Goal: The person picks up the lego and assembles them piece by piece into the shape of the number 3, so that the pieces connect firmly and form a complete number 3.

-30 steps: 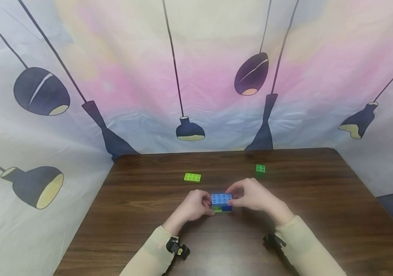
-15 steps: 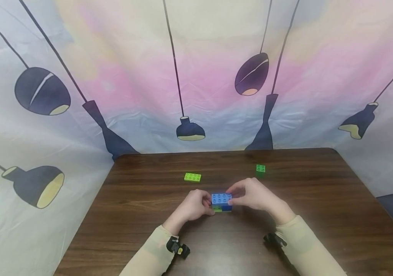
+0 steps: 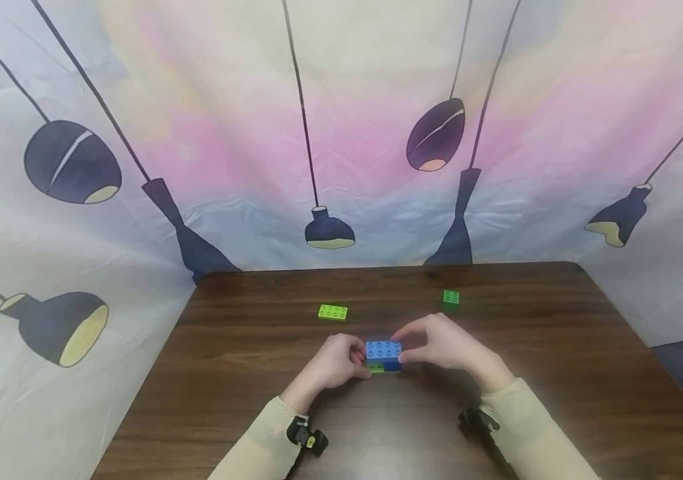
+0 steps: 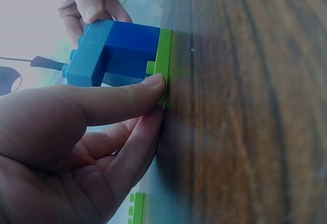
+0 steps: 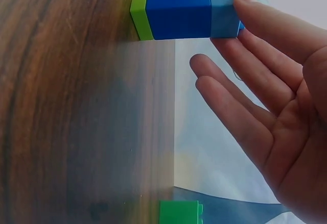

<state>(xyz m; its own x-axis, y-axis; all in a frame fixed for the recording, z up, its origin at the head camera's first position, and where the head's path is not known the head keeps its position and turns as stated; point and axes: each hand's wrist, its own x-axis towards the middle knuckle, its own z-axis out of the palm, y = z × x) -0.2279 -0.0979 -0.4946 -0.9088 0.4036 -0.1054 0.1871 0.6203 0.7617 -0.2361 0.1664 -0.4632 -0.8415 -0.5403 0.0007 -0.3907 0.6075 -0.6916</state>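
Note:
A small stack of toy building bricks stands on the table between the two hands. It has a thin lime-green brick (image 4: 163,55) at the bottom, a dark blue brick (image 5: 179,9) on its right part, and a light blue brick (image 3: 383,350) across the top. The left hand (image 3: 337,360) pinches the lime-green brick's left end between thumb and fingers. At the stack's right side, the right hand (image 3: 442,341) holds the light blue brick's end with thumb and forefinger; its other fingers are spread apart from the stack. Under the light blue brick's left part a gap shows.
Behind the stack, a separate thin lime-green brick (image 3: 332,312) lies to the left. A small green brick (image 3: 451,297) sits farther back to the right. The brown wooden table (image 3: 245,400) ends at a hanging cloth (image 3: 371,167) printed with lamps.
The head view has tilted up a little, so everything sits slightly lower in it. The right thumb has shifted slightly outward on the light blue brick; the left hand keeps its hold.

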